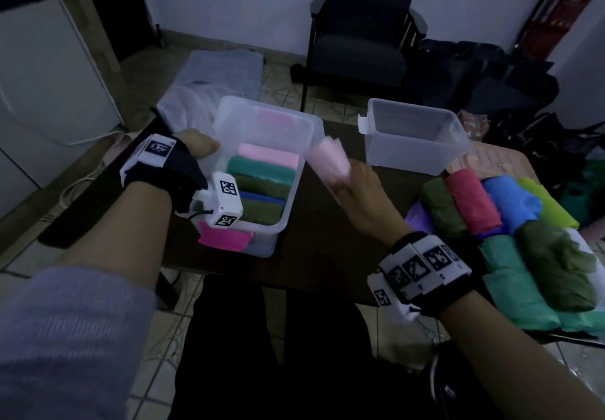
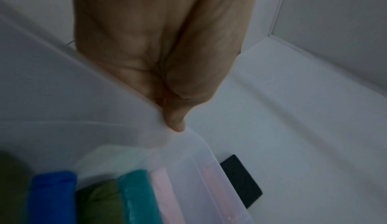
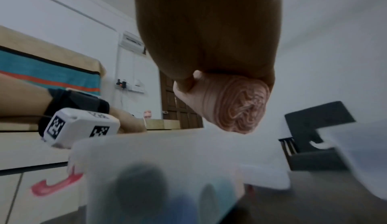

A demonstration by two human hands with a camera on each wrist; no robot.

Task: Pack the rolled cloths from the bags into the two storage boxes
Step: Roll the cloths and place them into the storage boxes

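The right hand [image 1: 355, 190] grips a pale pink rolled cloth [image 1: 329, 157], fingers curled round its near end; the right wrist view shows the tight spiral of its end face [image 3: 244, 108]. It is held in the air just right of the left storage box [image 1: 304, 170], beside that box's right rim and above the dark table [image 1: 327, 229].

The left storage box is clear plastic and partly packed. Along its near half lie rolls side by side: a light pink roll [image 1: 266, 154] farthest back, then a teal roll [image 1: 262, 169], a dark olive roll [image 1: 262, 183], a blue roll [image 1: 262, 197] and another olive roll [image 1: 262, 211]. A bright pink roll [image 1: 224, 237] sits at the near left corner. The far half of this box, behind the light pink roll, is open floor.

The left hand [image 1: 196, 144] holds the box's left wall at the rim; in the left wrist view its thumb [image 2: 176, 121] presses against the plastic edge.

The right storage box [image 1: 415, 138], also clear, stands to the right of the left one, apart from it with bare table between them.

Right of the right hand, more rolled cloths are heaped at the table's right edge: olive [image 1: 442, 210], red [image 1: 471, 200], blue [image 1: 514, 203], lime [image 1: 550, 206], teal [image 1: 510, 275].
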